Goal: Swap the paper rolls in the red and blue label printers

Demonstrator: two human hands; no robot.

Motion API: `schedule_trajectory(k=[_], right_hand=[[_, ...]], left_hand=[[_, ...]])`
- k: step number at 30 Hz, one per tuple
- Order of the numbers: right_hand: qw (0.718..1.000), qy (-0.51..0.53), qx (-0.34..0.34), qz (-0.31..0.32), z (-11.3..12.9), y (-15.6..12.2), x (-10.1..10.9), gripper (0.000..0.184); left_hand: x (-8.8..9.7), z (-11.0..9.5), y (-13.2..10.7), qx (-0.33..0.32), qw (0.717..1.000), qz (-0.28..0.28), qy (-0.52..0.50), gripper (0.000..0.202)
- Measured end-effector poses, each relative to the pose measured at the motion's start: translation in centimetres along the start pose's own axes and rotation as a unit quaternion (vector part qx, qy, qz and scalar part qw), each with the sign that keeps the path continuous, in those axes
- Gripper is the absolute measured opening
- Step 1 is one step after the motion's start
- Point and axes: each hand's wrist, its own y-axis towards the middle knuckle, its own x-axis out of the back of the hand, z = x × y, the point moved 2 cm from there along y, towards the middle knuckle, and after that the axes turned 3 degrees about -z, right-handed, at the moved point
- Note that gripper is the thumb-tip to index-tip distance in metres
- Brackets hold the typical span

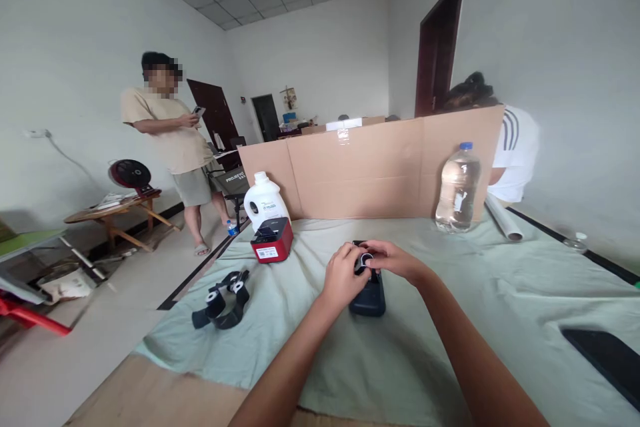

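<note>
Over a dark handheld device (368, 301) lying on the green cloth (310, 340), both my hands meet at a small round dark piece with a white rim (367, 258). My left hand (345, 273) curls its fingers around the left side of this piece. From the right, my right hand (393, 259) pinches its edge between thumb and fingers. My hands cover the upper part of the device, so its details there are hidden. The kind of the round piece cannot be made out.
Left on the cloth are black curved straps with white round parts (223, 303), a red and black box (273, 241) and a white jug (265, 200). A cardboard screen (360, 173), water bottle (457, 190), grey tube (504, 217) and black phone (605, 357) surround the area. Two people are beyond.
</note>
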Motion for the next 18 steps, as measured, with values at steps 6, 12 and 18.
schedule_trajectory(k=[6,12,18], right_hand=[[0.996,0.063,-0.051,-0.035,-1.9,0.6,0.1,0.060],[0.998,0.050,-0.036,-0.017,-1.3,0.7,-0.8,0.066],[0.997,-0.005,-0.063,-0.053,0.0,0.3,-1.1,0.062]], left_hand=[[1.1,0.8,0.3,0.093,0.982,0.108,-0.124,0.038],[1.1,1.8,0.4,0.163,0.978,0.089,-0.099,0.034],[1.1,1.7,0.6,0.133,0.990,0.053,-0.012,0.036]])
